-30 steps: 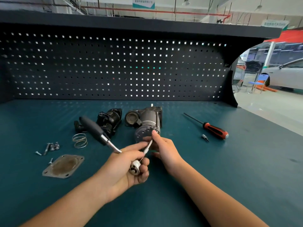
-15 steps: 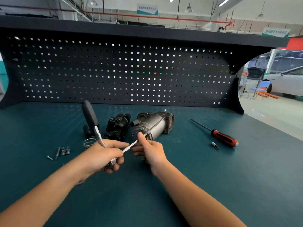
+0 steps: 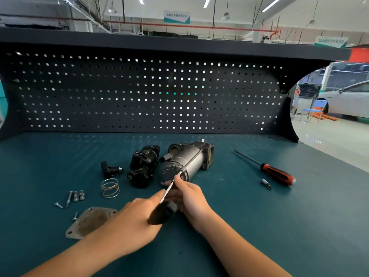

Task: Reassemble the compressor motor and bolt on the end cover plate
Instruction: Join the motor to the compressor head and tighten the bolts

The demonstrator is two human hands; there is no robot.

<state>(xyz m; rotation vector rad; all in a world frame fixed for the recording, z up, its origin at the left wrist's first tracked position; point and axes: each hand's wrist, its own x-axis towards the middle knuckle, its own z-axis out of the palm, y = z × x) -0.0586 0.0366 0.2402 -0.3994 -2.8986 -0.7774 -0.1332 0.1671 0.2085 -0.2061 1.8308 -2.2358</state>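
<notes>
The grey compressor motor (image 3: 192, 161) lies on its side at the middle of the bench. A thin silver extension shaft (image 3: 169, 187) runs from its near end down to a black-handled ratchet (image 3: 162, 214), which looks blurred. My left hand (image 3: 131, 222) holds the ratchet at its head end. My right hand (image 3: 189, 198) pinches the shaft close to its tip at the motor's end. The metal end cover plate (image 3: 87, 222) lies flat at the left, partly under my left wrist. Several loose bolts (image 3: 75, 196) lie beyond it.
A black compressor part (image 3: 143, 166), a small black fitting (image 3: 109, 169) and a wire spring (image 3: 109, 187) lie left of the motor. At the right lie a red-and-black screwdriver (image 3: 277, 173) and a small bit (image 3: 266, 183). A pegboard (image 3: 139, 92) walls the back.
The ratchet handle has swung from upright at the left down towards me. The shaft tip now meets the motor's near end. The view has tilted up slightly.
</notes>
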